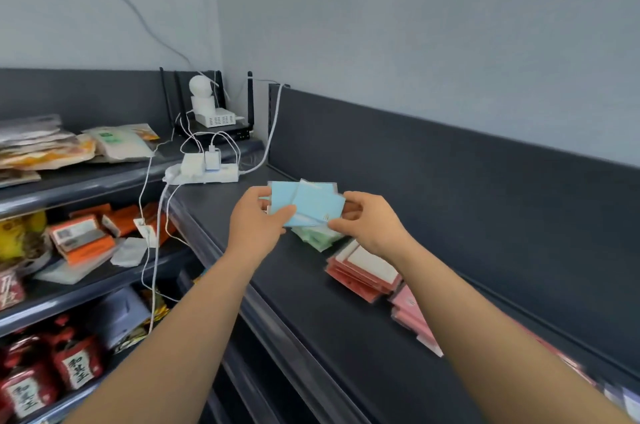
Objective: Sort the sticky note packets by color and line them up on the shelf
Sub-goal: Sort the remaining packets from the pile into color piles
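Both hands hold a fanned bunch of blue sticky note packets (308, 203) above the dark shelf (346, 312). My left hand (258, 221) grips their left side, thumb on top. My right hand (367, 221) pinches their lower right corner. Beneath the blue ones, green packets (317, 238) lie on the shelf. To the right of those sits a pile of red-orange packets (363, 273), then pink packets (412, 314) further along toward me.
A white power strip (202, 172) with chargers and cables lies at the shelf's far end, with a router and a white camera (204, 101) behind. The left shelving holds snack bags (45, 143), orange boxes (81, 238) and red packages (52, 375). A dark back panel (450, 181) runs along the right.
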The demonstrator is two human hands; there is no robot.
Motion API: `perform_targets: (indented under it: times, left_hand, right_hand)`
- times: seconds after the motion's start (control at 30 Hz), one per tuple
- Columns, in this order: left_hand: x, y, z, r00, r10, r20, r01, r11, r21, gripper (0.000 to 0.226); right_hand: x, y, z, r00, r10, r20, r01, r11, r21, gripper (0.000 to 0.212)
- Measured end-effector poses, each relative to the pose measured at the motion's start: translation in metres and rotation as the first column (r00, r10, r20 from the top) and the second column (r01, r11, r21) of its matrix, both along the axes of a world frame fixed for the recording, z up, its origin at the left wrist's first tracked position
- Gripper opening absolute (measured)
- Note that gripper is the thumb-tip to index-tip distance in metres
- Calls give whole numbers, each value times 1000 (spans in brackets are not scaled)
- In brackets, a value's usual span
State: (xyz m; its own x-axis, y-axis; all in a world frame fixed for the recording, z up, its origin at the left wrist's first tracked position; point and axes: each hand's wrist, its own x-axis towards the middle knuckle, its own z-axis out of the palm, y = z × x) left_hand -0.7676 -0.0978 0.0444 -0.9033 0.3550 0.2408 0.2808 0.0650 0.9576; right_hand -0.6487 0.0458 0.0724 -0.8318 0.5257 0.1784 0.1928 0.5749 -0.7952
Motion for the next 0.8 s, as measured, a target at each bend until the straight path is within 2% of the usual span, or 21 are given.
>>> perform_targets:
  times: [0.13,0.2,0.27,0.33,0.4,0.5,0.67,0.73,0.8]
  left_hand:
    - [-60,6,4,1000,-9,-6,8,999,-47,31]
    - [-91,9,6,1000,-30,-7,29,997,-71,30]
    - [-122,12,5,999,-51,-11,50,994,-98,30]
    - [-147,16,6,998,-59,-13,57,990,-126,28]
    - [-165,20,6,998,-61,-26,56,985,-161,26]
    - [-190,26,4,997,-80,-20,74,977,-202,25]
    - [-213,35,-7,991,-131,4,129,963,-238,20]
    - [-219,37,-10,989,-149,6,145,951,-272,20]
    - [-224,41,-15,987,-162,6,155,936,-315,24]
  right_hand:
    - [-55,7,3,1000,-17,23,17,1000,24,66]
    - [-85,13,4,999,-25,22,24,999,41,74]
    - [-112,17,5,999,-37,36,35,996,76,60]
    - [-135,20,6,997,-41,59,34,992,122,28]
    - [-157,22,8,995,-56,88,42,986,163,10]
    - [-185,28,8,987,-76,141,52,985,163,8]
    - [-218,39,4,966,-114,233,85,988,129,15]
    - [-225,40,3,949,-139,284,99,984,151,4]
    - [-229,42,1,928,-167,332,114,978,173,25]
